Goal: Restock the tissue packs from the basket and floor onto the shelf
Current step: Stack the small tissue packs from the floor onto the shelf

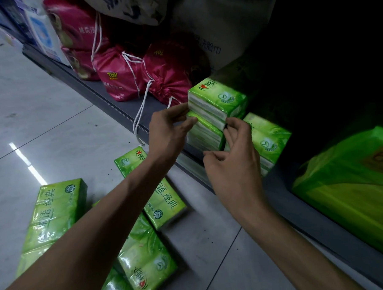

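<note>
1. Nearest the camera, several green floor packs (57, 212) of tissues lie scattered on the tiled floor (41, 96), not yet shelved. No basket is in view.
2. Two bare forearms reach over them to the front lip of the shelf (109, 102), where an upper pack (217, 100) sits on a lower pack (205, 135), with a neighbouring pack (267, 141) just beside them.
3. The left hand (170, 128) steadies the stack's left end, its fingers nearly straight against the wrapping and its thumb on the lower pack's corner. It encloses nothing.
4. The right hand (233, 165) meets the stack's right end with bent fingertips. Its thumb stands apart and it has nothing in its grasp.
5. The packs look light and soft, and their glossy film is likely to be slippery. Holding them by the two short ends, as here, should square them without denting the tissues.
6. Farther along the shelf stand red drawstring bags (121, 73). A large green bundle (353, 192) fills the right.
</note>
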Motion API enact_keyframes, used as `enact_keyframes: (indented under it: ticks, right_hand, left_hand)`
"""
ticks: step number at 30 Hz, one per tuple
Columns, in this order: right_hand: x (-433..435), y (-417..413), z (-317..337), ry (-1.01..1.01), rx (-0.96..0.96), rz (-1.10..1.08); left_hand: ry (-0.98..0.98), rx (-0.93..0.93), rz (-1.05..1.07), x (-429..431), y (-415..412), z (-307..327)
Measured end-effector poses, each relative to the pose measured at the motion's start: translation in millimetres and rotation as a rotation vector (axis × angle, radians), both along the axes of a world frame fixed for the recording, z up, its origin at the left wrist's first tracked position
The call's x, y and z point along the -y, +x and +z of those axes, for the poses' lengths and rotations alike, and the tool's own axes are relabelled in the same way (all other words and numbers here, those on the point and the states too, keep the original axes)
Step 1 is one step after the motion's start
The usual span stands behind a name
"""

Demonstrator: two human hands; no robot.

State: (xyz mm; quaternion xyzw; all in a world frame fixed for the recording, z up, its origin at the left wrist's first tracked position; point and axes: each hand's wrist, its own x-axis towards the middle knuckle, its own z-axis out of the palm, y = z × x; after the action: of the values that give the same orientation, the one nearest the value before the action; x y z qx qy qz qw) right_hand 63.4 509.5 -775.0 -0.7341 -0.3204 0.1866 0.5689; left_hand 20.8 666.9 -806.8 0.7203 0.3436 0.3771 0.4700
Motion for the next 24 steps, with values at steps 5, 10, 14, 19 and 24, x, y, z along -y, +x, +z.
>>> enact_keyframes:
  ticks: [5,10,14,19,24]
  right_hand:
    - [2.4,-0.6,2.7,-0.034,-0.002,0.001]
    - [4.2,-2.0,8.5,-0.027,-0.062,0.002]
    - [1.8,4.3,10.2,-0.001,-0.172,-0.015]
    - [0.1,6.1,11.6,-0.013,-0.198,0.013]
    - [0.4,4.1,9.0,-0.043,-0.132,0.029]
  left_hand:
    - [-0.062,0.022,0.01,-0.9,2.0,1.7]
    - [-0.07,0.047,0.024,-0.2,2.1,-0.6]
    - [-0.071,0.038,-0.003,-2.6,-0.1,-0.2]
    - [-0.074,0.052,-0.008,-4.8,-3.6,2.3]
    - [-0.056,0.066,0.048,1.6,-1.1,-0.4]
